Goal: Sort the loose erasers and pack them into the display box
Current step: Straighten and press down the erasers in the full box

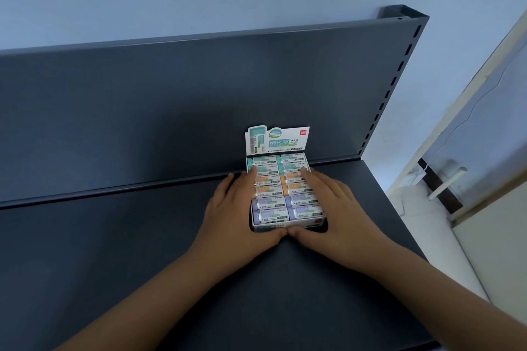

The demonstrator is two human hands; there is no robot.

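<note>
The display box (285, 226), full of teal, orange and purple erasers (285, 188), lies long axis front-to-back near the shelf's (142, 236) back edge, equally close to the left hand (233, 208) and right hand (333, 202), whose straight fingers (306, 172) press its sides, thumbs meeting in front; its header card (278, 139) reads "纳米净" by a red deli logo.

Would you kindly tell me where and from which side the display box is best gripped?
Probably by its two long side walls, one hand from each side, where the left hand and right hand flank it. The display box is open-topped and full of erasers, and its upright header card looks too flimsy.
</note>
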